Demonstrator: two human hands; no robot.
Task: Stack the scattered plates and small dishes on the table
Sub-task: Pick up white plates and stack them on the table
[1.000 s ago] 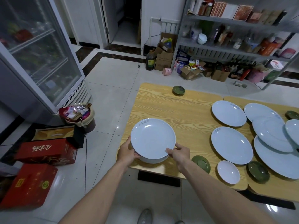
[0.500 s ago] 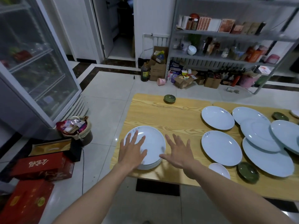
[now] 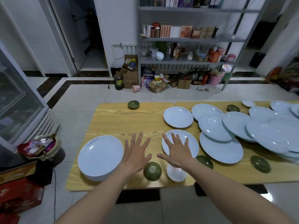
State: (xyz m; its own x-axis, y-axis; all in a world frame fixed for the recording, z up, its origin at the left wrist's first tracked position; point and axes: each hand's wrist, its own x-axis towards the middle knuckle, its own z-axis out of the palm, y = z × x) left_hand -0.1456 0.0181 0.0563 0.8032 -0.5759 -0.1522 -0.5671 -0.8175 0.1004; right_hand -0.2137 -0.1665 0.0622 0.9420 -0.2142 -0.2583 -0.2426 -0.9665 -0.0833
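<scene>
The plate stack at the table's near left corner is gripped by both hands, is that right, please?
No: the head view shows the plate stack at the table's near left corner, but the left hand and right hand are open beside it, gripping nothing.

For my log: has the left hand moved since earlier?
Yes. The left hand went right, from the left rim of the plate stack to the table beside it.

Left grip (image 3: 136, 152), right grip (image 3: 177, 153) — bare; forearms (image 3: 100, 196) bare to frame edge.
</scene>
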